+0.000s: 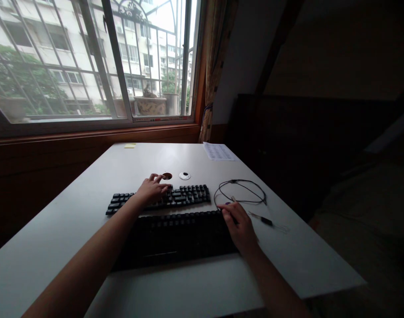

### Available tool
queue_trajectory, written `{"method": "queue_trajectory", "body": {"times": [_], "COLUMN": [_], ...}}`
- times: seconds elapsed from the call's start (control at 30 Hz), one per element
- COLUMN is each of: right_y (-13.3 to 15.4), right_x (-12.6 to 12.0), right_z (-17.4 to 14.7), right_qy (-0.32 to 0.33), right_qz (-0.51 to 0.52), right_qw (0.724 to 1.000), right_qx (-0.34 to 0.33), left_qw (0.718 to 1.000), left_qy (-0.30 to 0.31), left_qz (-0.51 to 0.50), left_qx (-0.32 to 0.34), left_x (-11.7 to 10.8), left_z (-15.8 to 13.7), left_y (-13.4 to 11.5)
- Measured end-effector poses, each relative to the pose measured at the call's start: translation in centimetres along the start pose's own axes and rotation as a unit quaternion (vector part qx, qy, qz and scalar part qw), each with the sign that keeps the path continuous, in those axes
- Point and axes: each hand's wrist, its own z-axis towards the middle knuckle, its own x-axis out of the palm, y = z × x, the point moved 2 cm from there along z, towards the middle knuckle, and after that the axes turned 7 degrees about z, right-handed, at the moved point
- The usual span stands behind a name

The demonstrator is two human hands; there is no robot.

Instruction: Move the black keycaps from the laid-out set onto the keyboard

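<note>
Rows of loose black keycaps (195, 194) stand on the white table (149, 161), behind a black keyboard (175, 238). My left hand (152, 191) is over the middle of the keycaps, fingers stretched forward and apart. Its fingertips are close to the back row, and I cannot tell whether they touch a cap. My right hand (239, 221) is at the keyboard's back right corner with its fingers curled together. A small pale tip shows beyond them, but what they hold is mostly hidden. A wire keycap puller (267, 221) with a dark handle lies just right of it.
A black cable (264, 196) lies looped on the right. Behind the keycaps are a round table hole (168, 176) and a white disc (185, 176). Printed paper (220, 152) and yellow notes (130, 145) lie by the far edge, below a barred window (149, 66).
</note>
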Motion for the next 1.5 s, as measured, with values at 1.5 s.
{"method": "queue_trajectory", "body": {"times": [1.5], "right_y": [-0.1], "right_x": [1.0], "right_z": [-0.5], "right_qy": [0.05], "right_qz": [-0.019], "right_qw": [0.998], "right_qx": [-0.044], "left_qw": [0.904], "left_qy": [-0.236], "left_qz": [-0.35], "left_qx": [0.066], "left_x": [-5.5], "left_z": [-11.9], "left_y": [-7.3]}}
